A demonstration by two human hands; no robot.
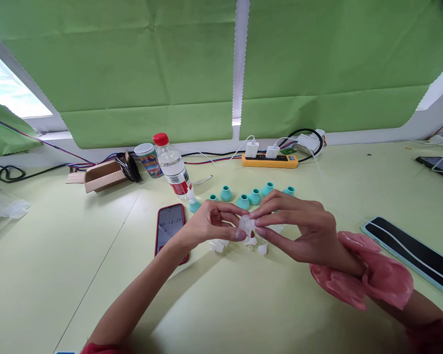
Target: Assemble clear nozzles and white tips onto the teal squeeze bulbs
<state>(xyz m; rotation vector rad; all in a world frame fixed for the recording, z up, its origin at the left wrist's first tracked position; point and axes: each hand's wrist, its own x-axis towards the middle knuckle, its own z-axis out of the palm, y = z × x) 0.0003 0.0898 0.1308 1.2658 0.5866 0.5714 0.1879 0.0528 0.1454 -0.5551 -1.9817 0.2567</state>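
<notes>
A small translucent whitish plastic piece (246, 223) is between my two hands above the table. My left hand (216, 222) grips its left side with thumb and fingers. From the right, my right hand (299, 223) pinches the same piece with its fingertips. Its exact kind cannot be made out. Below lie small white plastic parts, among them a white cap-like part (262, 249) and a clear-white part (218, 245). Just behind my hands stand several turquoise bulb-shaped pieces with open necks, one turquoise piece (226, 193) at the back left. A pink scrunchie (380, 270) circles my right wrist.
Left of my hands lies a phone (170, 223) showing a timer. Behind it stand a water bottle (174, 167) and a patterned tub (149, 160). An orange power strip (269, 161) with chargers lies at the back. A dark-screened phone (413, 253) with a cable is at right.
</notes>
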